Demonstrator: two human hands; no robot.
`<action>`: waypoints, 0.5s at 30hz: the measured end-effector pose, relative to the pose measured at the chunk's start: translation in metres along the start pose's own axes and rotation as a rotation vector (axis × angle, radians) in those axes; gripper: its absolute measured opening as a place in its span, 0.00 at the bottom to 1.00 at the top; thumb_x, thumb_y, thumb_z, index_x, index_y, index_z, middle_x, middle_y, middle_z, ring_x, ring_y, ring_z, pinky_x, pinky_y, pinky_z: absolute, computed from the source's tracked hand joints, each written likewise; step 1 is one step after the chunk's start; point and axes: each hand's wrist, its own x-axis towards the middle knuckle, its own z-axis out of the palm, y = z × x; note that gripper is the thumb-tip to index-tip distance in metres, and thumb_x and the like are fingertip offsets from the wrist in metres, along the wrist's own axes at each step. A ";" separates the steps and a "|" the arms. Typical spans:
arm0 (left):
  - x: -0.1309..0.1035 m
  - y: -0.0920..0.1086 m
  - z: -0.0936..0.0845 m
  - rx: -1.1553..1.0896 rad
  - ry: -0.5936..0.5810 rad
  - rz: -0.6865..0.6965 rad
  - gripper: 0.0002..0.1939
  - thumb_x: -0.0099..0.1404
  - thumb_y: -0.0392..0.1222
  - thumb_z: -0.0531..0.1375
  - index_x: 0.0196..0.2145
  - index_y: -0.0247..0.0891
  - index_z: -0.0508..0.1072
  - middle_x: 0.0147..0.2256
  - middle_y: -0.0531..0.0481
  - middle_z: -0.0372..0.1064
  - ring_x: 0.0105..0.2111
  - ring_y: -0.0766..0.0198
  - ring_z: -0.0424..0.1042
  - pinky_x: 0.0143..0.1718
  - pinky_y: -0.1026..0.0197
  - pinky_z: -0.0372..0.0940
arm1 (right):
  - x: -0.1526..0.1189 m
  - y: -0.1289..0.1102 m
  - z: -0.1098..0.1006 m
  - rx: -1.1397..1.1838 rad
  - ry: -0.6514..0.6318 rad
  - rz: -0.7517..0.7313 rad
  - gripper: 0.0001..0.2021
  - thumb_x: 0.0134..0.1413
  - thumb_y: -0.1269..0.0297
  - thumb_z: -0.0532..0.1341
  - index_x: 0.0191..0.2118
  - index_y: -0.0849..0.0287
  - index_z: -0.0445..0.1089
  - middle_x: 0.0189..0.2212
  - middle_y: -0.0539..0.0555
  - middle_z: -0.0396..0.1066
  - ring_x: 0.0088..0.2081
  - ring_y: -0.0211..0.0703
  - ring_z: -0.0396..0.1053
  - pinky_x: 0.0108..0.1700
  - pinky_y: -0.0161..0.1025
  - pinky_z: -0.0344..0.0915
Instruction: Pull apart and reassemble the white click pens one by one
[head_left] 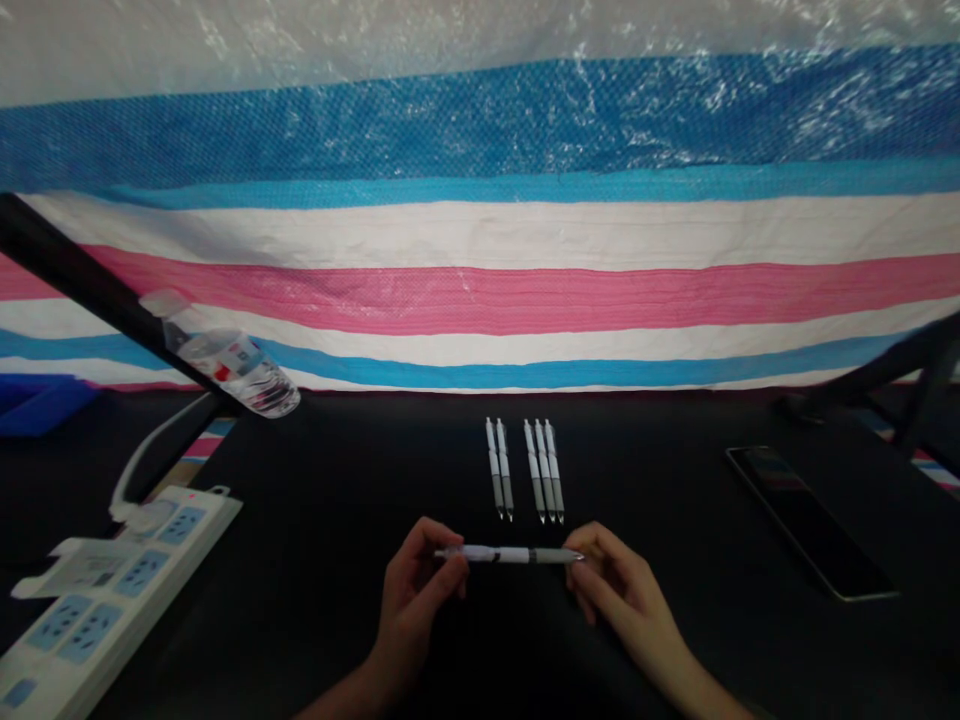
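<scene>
A white pen (513, 554) with a grey grip lies level between my two hands, just above the black table. My left hand (424, 585) pinches its clicker end between thumb and fingers. At the tip end, my right hand (619, 590) is closed with thumb and fingers on the point. Beyond the held pen, similar pens rest on the table in two groups, tips toward me: a pair of pens (499, 468) on the left and a trio of pens (544, 470) on the right.
A white power strip (112, 590) with a plugged-in cable lies at the left. Behind it a clear water bottle (240, 370) stands tilted by a black bar (97, 290). A dark phone (810, 520) lies at the right. A striped sheet (480, 300) hangs behind the table (300, 560).
</scene>
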 end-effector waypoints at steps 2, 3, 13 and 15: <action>0.000 0.000 0.000 0.007 0.006 0.004 0.13 0.64 0.50 0.68 0.37 0.39 0.74 0.25 0.54 0.69 0.25 0.65 0.66 0.27 0.65 0.60 | 0.000 -0.001 0.000 0.005 -0.008 0.021 0.26 0.61 0.37 0.61 0.32 0.59 0.71 0.22 0.48 0.68 0.17 0.32 0.60 0.20 0.31 0.52; -0.001 0.001 0.000 0.010 0.007 0.005 0.12 0.65 0.50 0.68 0.37 0.39 0.74 0.25 0.55 0.69 0.25 0.66 0.66 0.27 0.65 0.60 | -0.001 -0.001 0.000 -0.007 -0.013 0.032 0.27 0.62 0.36 0.59 0.30 0.59 0.70 0.21 0.48 0.68 0.16 0.32 0.60 0.19 0.31 0.51; 0.000 -0.001 0.000 -0.002 0.020 0.003 0.13 0.64 0.50 0.68 0.36 0.38 0.74 0.24 0.54 0.68 0.24 0.65 0.65 0.26 0.65 0.59 | 0.002 0.003 0.002 0.097 -0.013 0.065 0.24 0.59 0.39 0.64 0.32 0.60 0.71 0.22 0.50 0.72 0.18 0.37 0.70 0.18 0.29 0.59; 0.000 0.001 0.001 -0.013 0.029 -0.002 0.14 0.64 0.51 0.69 0.35 0.38 0.74 0.23 0.55 0.67 0.23 0.66 0.64 0.26 0.65 0.58 | 0.002 0.003 0.002 0.150 0.018 0.072 0.23 0.55 0.41 0.69 0.36 0.59 0.73 0.24 0.51 0.74 0.20 0.40 0.73 0.19 0.30 0.62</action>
